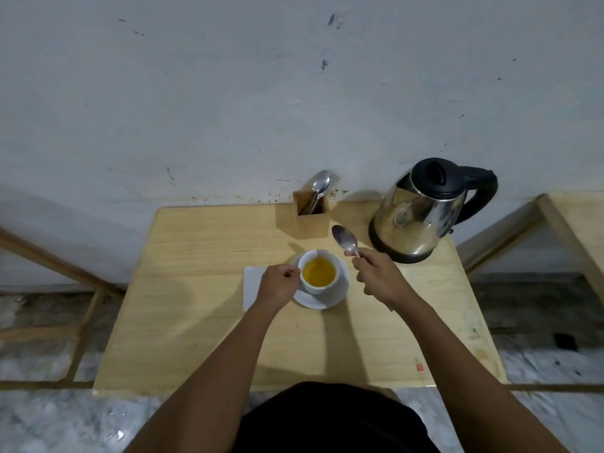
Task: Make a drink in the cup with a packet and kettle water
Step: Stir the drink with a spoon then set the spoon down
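A white cup (322, 286) holding yellow-orange liquid stands on a white saucer (336, 297) in the middle of the wooden table (196, 305). My left hand (277, 286) is closed on the cup's left side, where the handle is hidden by my fingers. My right hand (376, 276) grips the handle of a metal spoon (344, 239), bowl raised, just to the right of and above the cup. A steel kettle (421, 210) with a black lid and handle stands at the table's back right.
A wooden cutlery holder (310, 220) with a spoon and a fork stands at the back against the wall. A white napkin (253, 286) lies left of the saucer, partly under my left hand. Another wooden table (578, 223) is at the right edge.
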`<control>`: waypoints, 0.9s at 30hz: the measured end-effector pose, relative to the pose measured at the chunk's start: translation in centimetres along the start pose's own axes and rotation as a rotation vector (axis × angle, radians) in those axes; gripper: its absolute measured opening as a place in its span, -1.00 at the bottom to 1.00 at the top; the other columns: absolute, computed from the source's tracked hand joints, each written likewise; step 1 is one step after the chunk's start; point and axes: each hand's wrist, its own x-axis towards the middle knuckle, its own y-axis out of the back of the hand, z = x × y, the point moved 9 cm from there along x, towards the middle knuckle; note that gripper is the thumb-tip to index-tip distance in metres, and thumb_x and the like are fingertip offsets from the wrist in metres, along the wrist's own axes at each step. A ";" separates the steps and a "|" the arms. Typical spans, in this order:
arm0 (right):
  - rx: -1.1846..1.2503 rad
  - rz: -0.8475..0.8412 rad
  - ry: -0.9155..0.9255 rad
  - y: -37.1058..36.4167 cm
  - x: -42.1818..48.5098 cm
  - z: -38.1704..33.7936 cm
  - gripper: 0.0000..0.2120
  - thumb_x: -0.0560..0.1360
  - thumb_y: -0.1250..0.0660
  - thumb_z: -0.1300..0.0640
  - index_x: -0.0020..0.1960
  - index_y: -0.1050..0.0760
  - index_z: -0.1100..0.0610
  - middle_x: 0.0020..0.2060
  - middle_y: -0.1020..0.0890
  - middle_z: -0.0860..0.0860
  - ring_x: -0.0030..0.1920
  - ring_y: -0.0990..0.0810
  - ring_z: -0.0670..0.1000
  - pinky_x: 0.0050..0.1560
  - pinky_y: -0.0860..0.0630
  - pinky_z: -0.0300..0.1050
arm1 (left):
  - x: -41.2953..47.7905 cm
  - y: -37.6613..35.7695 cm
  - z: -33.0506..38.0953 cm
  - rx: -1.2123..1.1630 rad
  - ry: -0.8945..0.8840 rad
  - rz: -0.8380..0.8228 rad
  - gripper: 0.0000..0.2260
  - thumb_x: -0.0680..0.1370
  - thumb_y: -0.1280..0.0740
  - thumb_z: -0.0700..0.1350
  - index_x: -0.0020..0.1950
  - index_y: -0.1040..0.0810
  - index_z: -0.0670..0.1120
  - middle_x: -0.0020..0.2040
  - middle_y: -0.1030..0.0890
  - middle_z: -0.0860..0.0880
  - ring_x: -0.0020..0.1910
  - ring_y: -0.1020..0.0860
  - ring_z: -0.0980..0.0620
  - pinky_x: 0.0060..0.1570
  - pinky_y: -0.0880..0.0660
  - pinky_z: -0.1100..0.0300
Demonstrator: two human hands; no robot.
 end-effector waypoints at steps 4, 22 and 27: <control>-0.226 -0.029 0.020 -0.2 -1.4 0.7 -0.72 0.67 -0.07 0.00 0.18 -0.52 0.04 -0.25 -0.54 -0.15 -0.23 -0.49 -0.16 -0.24 -0.33 -0.24 | -0.1 -0.2 -0.1 -0.001 -0.006 0.019 -0.80 0.56 -0.24 -0.08 -0.13 -0.59 -0.13 -0.28 -0.57 -0.10 -0.40 -0.43 0.03 -0.42 -0.34 0.17; -0.919 -0.185 -0.070 -2.1 -1.2 0.8 -0.73 0.60 -0.10 0.11 0.26 -0.41 0.10 0.13 -0.58 0.11 0.00 -0.56 0.15 -0.11 -0.42 -0.06 | 1.1 -0.1 0.0 -0.002 0.027 -0.095 -0.81 0.57 -0.28 -0.09 0.02 -0.64 -0.14 -0.22 -0.58 -0.09 -0.45 -0.42 0.04 -0.44 -0.36 0.23; -1.212 -0.169 0.101 -3.0 -0.2 -1.4 -0.71 0.60 -0.14 0.08 0.27 -0.51 -0.04 0.10 -0.62 -0.02 0.03 -0.61 0.08 -0.17 -0.39 -0.13 | 1.3 -0.2 -0.2 -0.005 0.045 -0.112 -0.83 0.56 -0.26 -0.08 0.02 -0.63 -0.08 -0.22 -0.60 0.03 -0.35 -0.52 -0.04 -0.38 -0.45 0.16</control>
